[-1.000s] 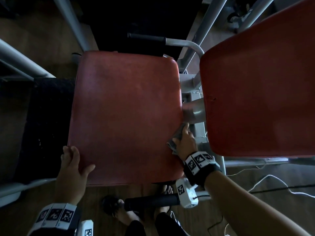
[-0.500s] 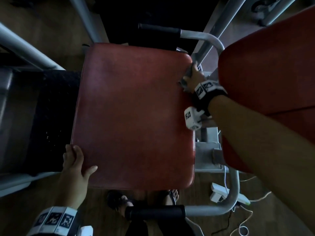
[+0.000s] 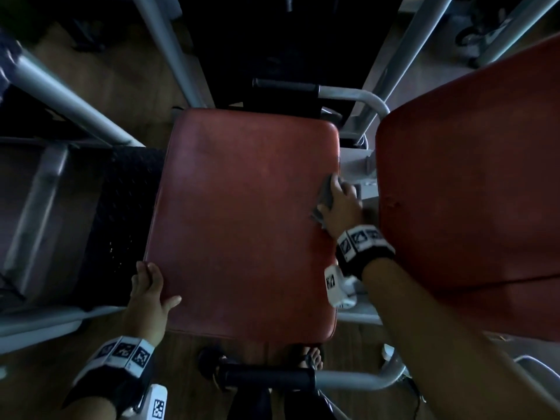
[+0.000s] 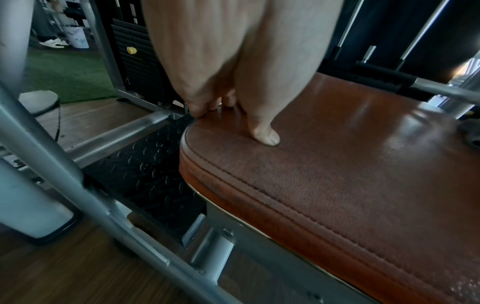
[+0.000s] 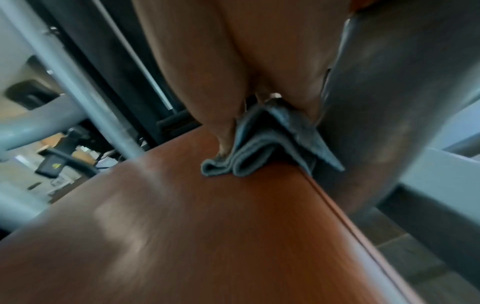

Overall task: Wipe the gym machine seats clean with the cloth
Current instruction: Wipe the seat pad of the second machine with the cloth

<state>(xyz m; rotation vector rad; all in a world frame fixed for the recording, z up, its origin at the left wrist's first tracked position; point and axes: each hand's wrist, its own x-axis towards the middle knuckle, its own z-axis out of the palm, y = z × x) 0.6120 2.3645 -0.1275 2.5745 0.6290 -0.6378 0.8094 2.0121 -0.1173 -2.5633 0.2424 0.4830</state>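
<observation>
The red seat pad lies flat in the middle of the head view. My right hand holds a folded grey cloth pressed on the seat's right edge, about halfway along it. In the right wrist view the cloth is bunched under my fingers on the seat, beside a grey post. My left hand grips the seat's near left corner. Its thumb lies on top and the fingers curl over the side edge. A second red pad stands at the right.
Grey frame tubes run at the left and back. A black tread plate lies left of the seat. Black handle grips sit at the far side and the near side. My sandalled feet stand on the wood floor.
My right hand with the cloth ran up the seat's right edge to the far corner, then came back to the middle of that edge. The left hand stayed on its corner.
</observation>
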